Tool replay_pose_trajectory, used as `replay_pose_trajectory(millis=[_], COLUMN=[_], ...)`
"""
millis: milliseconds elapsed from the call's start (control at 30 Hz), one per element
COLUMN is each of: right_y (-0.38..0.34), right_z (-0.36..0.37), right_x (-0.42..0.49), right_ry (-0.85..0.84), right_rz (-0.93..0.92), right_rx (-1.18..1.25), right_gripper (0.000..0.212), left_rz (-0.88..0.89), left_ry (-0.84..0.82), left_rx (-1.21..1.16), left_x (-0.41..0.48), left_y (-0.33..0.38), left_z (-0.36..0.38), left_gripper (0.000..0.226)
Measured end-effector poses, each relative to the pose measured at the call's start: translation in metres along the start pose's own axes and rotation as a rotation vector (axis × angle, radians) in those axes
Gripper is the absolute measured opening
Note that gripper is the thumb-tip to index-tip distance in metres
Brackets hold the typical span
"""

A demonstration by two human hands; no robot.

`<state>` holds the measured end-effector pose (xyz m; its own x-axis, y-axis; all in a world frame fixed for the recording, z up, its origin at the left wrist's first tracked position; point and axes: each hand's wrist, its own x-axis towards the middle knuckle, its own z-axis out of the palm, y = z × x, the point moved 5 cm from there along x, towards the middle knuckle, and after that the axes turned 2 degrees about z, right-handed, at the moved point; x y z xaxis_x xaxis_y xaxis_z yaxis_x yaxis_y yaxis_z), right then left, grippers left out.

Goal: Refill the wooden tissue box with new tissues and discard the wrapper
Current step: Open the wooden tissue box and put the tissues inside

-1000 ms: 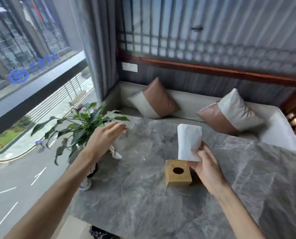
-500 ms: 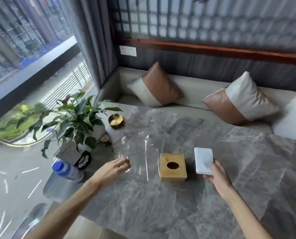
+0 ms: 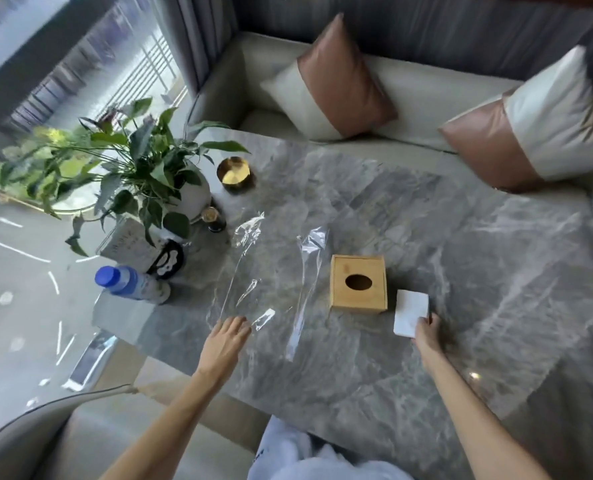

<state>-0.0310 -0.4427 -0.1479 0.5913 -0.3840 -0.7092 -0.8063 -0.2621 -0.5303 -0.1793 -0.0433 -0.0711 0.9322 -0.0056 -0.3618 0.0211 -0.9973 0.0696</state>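
A small wooden tissue box (image 3: pixel 358 283) with an oval hole in its lid stands on the grey marble table (image 3: pixel 461 265). Just right of it lies a white stack of tissues (image 3: pixel 410 311), and my right hand (image 3: pixel 426 332) grips its near edge. The clear plastic wrapper (image 3: pixel 271 271) lies spread flat on the table left of the box. My left hand (image 3: pixel 226 337) rests at the wrapper's near edge with fingers spread, touching or almost touching the film.
A potted plant (image 3: pixel 142 168), a gold bowl (image 3: pixel 235 174), a small dark jar (image 3: pixel 215 218), a card stand and a blue-capped bottle (image 3: pixel 129 284) crowd the table's left end. A cushioned bench with two pillows (image 3: pixel 329 81) runs behind. A chair back (image 3: pixel 46 431) is at lower left.
My right hand lowered the tissue stack from above the box to the table beside it. My left hand came down from the plant to the wrapper's near edge. The view tilted downward.
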Motion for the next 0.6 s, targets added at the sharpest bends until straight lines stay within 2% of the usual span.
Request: replay_pose_trajectory(millis=[67,167,267,367,467,600], right_y=[-0.003,0.0,-0.002,-0.002,0.001,0.003], right_z=[0.003,0.001,-0.005,-0.01,-0.011,-0.011], right_x=[-0.003,-0.002,-0.004,-0.007,-0.003,0.002], right_ry=[-0.008,0.039,0.119,0.145,0.141,0.046], right_rz=[0.008,-0.005,-0.025,-0.062,-0.084,-0.051], right_rx=[-0.066,-0.147,-0.202,-0.245,-0.229,-0.173], right_gripper=[0.051,0.063,0.063,0.06,0.059,0.063], left_rz=[-0.098,-0.112,-0.07,-0.095,-0.215,-0.392], left_ry=[-0.038,-0.094,-0.122,-0.269,-0.399,-0.445], left_rx=[0.014,-0.006,-0.042,-0.092,-0.162,-0.09], left_x=[-0.002,-0.002,0.009,0.025,0.037,0.049], left_y=[-0.008,-0.006,0.01,0.026,0.032,0.048], left_z=[0.008,0.015,0.02,0.032,0.043,0.041], left_gripper=[0.066,0.073,0.081,0.093,0.087,0.07])
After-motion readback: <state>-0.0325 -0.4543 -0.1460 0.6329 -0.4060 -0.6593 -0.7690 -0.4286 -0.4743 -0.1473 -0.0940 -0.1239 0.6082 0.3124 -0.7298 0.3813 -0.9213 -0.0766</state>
